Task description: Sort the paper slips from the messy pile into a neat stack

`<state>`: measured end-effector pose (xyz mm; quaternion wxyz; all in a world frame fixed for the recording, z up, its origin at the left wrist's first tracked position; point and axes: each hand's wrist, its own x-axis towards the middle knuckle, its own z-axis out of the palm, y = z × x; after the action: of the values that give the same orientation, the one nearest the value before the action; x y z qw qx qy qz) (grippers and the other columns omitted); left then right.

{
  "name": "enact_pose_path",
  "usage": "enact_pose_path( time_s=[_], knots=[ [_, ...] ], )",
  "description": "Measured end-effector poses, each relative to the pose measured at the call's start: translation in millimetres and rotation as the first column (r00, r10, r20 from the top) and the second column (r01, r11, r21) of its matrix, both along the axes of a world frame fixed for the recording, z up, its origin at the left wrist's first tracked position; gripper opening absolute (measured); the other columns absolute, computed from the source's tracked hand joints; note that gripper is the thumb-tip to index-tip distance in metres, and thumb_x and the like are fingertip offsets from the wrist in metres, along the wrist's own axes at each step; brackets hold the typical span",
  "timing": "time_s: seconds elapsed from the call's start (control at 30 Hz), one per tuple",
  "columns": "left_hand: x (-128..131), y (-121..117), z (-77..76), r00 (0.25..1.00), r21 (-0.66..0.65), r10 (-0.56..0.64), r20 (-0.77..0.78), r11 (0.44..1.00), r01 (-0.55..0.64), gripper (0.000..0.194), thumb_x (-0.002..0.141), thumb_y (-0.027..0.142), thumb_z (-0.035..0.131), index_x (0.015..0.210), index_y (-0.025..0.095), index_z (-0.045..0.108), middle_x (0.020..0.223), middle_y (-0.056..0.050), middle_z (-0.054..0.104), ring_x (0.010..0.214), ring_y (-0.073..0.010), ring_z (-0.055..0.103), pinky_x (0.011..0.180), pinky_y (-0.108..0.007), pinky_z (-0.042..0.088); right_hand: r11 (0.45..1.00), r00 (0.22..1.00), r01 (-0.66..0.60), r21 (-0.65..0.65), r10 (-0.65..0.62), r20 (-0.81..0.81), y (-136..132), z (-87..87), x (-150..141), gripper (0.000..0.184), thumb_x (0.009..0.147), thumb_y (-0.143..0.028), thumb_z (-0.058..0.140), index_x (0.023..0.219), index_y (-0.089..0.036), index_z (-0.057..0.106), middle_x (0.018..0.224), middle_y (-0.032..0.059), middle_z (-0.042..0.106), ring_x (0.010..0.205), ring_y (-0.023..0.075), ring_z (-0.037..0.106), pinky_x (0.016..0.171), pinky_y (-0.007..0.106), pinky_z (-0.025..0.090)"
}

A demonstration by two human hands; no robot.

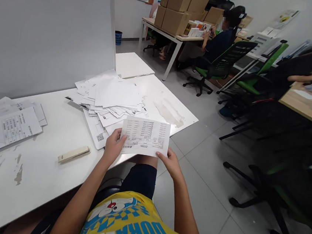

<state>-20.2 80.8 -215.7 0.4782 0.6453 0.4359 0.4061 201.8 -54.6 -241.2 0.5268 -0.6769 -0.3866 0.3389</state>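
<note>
A printed sheet of paper is held up between my two hands, just off the table's front edge. My left hand pinches its left side, thumb on top. On the lower right corner, my right hand grips it the same way. Both sets of fingers are partly hidden behind the sheet. Right behind it, a loose heap of papers is spread on the white table. A cream-coloured stapler lies on the table to the left of my left hand.
Another stack of printed papers lies at the far left, below a grey partition. Cardboard boxes stand on a table at the back. One person sits there; another leans at a wooden table on the right. Office chairs occupy the floor.
</note>
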Motion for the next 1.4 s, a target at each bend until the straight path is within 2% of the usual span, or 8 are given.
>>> enact_pose_path(
  time_s=[0.1,0.23,0.37,0.5,0.77,1.03,1.2,1.4],
  knots=[
    [-23.5,-10.3,-9.6,0.992,0.184,0.113,0.048,0.976,-0.120,0.029,0.085,0.046,0.065,0.095,0.020,0.063,0.089,-0.004,0.071,0.085,-0.0181,0.068,0.076,-0.031,0.055,0.985,0.998,0.048,0.168,-0.055,0.040,14.5,1.7,-8.1,0.047,0.076,-0.046,0.074,0.118,-0.026,0.065,0.132,0.0091,0.062,0.126,0.0303,0.055,0.108,0.049,0.044],
    [-58.7,-26.3,-19.1,0.965,0.259,0.238,0.113,0.930,-0.260,0.032,0.084,0.051,0.065,0.090,0.020,0.058,0.087,-0.004,0.069,0.084,-0.0177,0.068,0.076,-0.032,0.055,0.924,0.994,0.087,0.371,-0.054,-0.098,40.4,4.6,-36.0,0.057,0.075,-0.041,0.076,0.125,-0.027,0.052,0.136,0.0091,0.057,0.126,0.0256,0.054,0.108,0.044,0.043],
    [-89.0,-43.2,-24.0,0.954,0.303,0.263,0.146,0.906,-0.296,0.032,0.087,0.051,0.062,0.088,0.021,0.054,0.086,-0.004,0.069,0.085,-0.0188,0.068,0.080,-0.036,0.056,0.940,0.976,-0.054,0.337,0.121,-0.181,57.2,1.2,-71.8,0.044,0.079,-0.039,0.072,0.117,-0.026,0.055,0.107,0.0058,0.069,0.109,0.0230,0.062,0.103,0.043,0.045],
    [-108.5,-57.4,-29.9,0.912,0.283,0.395,0.108,0.867,-0.409,0.029,0.088,0.047,0.061,0.094,0.020,0.056,0.085,-0.004,0.067,0.081,-0.0174,0.067,0.077,-0.032,0.055,0.968,0.962,-0.049,0.247,0.112,-0.250,62.0,-5.0,-93.5,0.038,0.076,-0.043,0.071,0.107,-0.024,0.061,0.104,0.0062,0.070,0.104,0.0246,0.064,0.096,0.042,0.050],
    [-116.5,-75.5,-22.9,0.920,0.126,0.384,-0.080,0.919,-0.373,0.034,0.090,0.050,0.053,0.108,0.021,0.056,0.103,-0.010,0.070,0.098,-0.0223,0.068,0.087,-0.038,0.056,0.974,0.984,-0.116,0.195,0.140,-0.113,53.0,7.1,-85.3,0.039,0.082,-0.048,0.065,0.113,-0.024,0.060,0.113,0.0089,0.070,0.112,0.0269,0.062,0.099,0.041,0.050],
    [-117.9,-82.4,-16.9,0.910,0.134,0.352,-0.220,0.935,-0.330,0.030,0.091,0.049,0.047,0.095,0.022,0.060,0.094,-0.007,0.073,0.090,-0.0237,0.070,0.080,-0.037,0.057,0.978,0.985,-0.146,0.153,0.157,-0.067,48.3,-2.9,-76.7,0.034,0.084,-0.055,0.062,0.100,-0.026,0.061,0.103,0.0064,0.070,0.103,0.0264,0.064,0.095,0.041,0.051],
    [-118.0,-83.8,-6.5,0.945,0.025,0.230,-0.232,0.973,-0.231,0.041,0.095,0.048,0.041,0.121,0.021,0.058,0.119,-0.011,0.069,0.110,-0.0252,0.066,0.093,-0.039,0.054,0.967,0.968,-0.251,0.050,0.252,-0.015,41.7,0.9,-67.4,0.039,0.085,-0.055,0.064,0.112,-0.026,0.061,0.111,0.0073,0.071,0.108,0.0275,0.065,0.097,0.043,0.051],
    [-110.2,-82.7,2.5,0.967,-0.138,0.083,-0.239,0.983,-0.119,0.050,0.098,0.041,0.034,0.143,0.023,0.044,0.137,-0.011,0.061,0.124,-0.0243,0.059,0.105,-0.040,0.048,0.958,0.945,-0.287,0.029,0.287,-0.154,37.7,7.8,-62.8,0.060,0.082,-0.055,0.069,0.132,-0.027,0.055,0.131,0.0102,0.066,0.123,0.0298,0.060,0.104,0.045,0.050]
  ],
)
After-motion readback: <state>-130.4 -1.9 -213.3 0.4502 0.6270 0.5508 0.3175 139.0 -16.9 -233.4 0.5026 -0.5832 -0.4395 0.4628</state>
